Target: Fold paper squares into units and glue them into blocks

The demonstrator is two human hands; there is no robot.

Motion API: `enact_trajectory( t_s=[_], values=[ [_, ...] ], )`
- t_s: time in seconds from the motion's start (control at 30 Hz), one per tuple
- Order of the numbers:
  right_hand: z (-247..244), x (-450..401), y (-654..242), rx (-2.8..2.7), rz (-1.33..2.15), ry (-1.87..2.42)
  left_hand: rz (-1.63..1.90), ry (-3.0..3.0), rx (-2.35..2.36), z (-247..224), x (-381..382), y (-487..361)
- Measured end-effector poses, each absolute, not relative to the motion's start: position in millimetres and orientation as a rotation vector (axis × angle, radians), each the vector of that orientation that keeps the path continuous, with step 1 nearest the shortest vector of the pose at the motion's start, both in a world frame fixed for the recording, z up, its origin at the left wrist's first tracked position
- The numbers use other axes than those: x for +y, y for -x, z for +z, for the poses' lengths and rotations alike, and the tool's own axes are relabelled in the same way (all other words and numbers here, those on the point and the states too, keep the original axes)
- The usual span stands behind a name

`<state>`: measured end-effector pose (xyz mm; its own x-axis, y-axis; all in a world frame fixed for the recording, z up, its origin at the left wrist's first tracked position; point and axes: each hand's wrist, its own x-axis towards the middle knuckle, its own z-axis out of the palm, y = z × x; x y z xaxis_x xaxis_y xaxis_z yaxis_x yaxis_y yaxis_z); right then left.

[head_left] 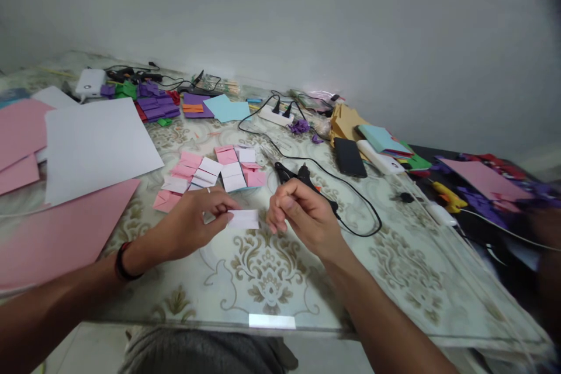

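Note:
A small folded white paper strip [244,219] is pinched between the thumb and fingers of my left hand [195,219], above the patterned tabletop. My right hand [302,216] is just right of the strip, apart from it, with its fingers curled in and the thumb against them; whatever they may hold cannot be made out. Folded pink and white paper pieces [208,172] lie behind my left hand. A black glue gun [284,174] lies behind my right hand. Another white strip [272,321] lies at the table's front edge.
Large white [100,146] and pink sheets [65,234] cover the left side. Purple folded papers [153,106] and a white power strip [276,115] stand farther back. On the right are a black phone [349,158], a looping black cable and a yellow glue gun [449,197].

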<state>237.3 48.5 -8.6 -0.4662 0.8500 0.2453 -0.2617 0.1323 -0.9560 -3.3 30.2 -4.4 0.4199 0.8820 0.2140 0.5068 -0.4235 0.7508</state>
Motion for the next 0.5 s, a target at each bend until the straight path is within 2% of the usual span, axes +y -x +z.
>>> enact_trajectory(
  t_s=[0.23,0.5],
  values=[
    [-7.5,46.2,-237.9,-1.515,1.473,0.675,0.604,-2.296,1.087,-16.7,28.7,3.4],
    [25.4,34.3,-267.2,-1.64,0.857,0.92,0.495,-2.331,1.074,-15.8,28.4,3.4]
  ],
)
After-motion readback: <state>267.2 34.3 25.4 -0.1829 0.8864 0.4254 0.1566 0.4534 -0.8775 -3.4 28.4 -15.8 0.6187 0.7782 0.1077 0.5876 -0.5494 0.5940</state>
